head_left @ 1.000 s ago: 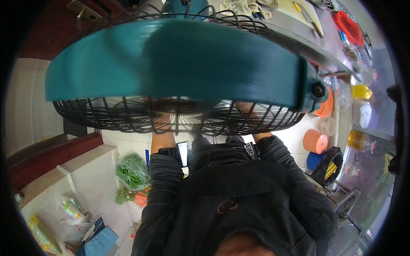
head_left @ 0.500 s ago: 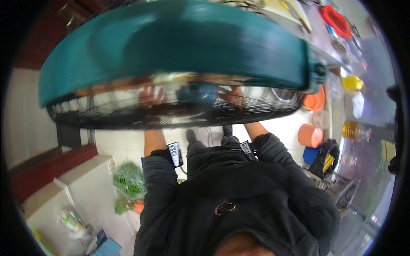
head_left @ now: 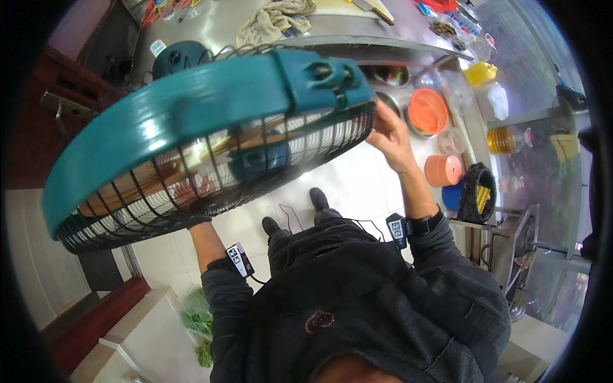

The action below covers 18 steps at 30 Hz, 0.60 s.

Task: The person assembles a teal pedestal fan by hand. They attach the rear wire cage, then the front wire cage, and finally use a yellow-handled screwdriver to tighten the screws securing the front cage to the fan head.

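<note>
Fan: we have it held up close before us, teal ring slanting upward to our right, black wire guard facing down toward us; it hangs above the floor, in front of the counter.
Right hand: our fingers are clamped on the guard's right-hand edge, thumb on the near side.
Left hand: we see it through the wires with fingers spread, well apart from the other; we cannot tell whether it touches the guard.
Wrist units: we wear one on each forearm, beside dark sleeves.
Counter: beyond the fan we see bare steel, a crumpled cloth and a knife.
Lower right: we see an orange basket, a salmon-coloured tub and a black bag with something yellow inside.
Floor: we stand on pale tiles in dark shoes, with bagged greens to our left.
</note>
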{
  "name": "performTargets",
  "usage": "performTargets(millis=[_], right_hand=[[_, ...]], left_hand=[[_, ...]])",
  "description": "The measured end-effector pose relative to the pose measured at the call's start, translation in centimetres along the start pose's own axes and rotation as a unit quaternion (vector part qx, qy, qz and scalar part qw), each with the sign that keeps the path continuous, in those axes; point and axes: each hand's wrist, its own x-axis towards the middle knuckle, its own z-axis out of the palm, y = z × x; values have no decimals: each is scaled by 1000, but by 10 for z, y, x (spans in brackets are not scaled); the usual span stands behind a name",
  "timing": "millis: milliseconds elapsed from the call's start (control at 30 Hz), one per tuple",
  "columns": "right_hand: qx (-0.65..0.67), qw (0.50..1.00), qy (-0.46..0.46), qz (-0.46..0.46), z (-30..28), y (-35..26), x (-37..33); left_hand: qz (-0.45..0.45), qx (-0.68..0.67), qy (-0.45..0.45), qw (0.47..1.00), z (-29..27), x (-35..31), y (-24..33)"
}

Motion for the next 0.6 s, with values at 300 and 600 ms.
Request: performTargets(millis=[300,600], right_hand=[[-43,995,-31,-90,-3,-20,25],[62,989,-132,9,-21,-12,42]], left_hand=[[14,79,-221,972,-62,5,6],[-17,52,-133,990,-75,-3,2]])
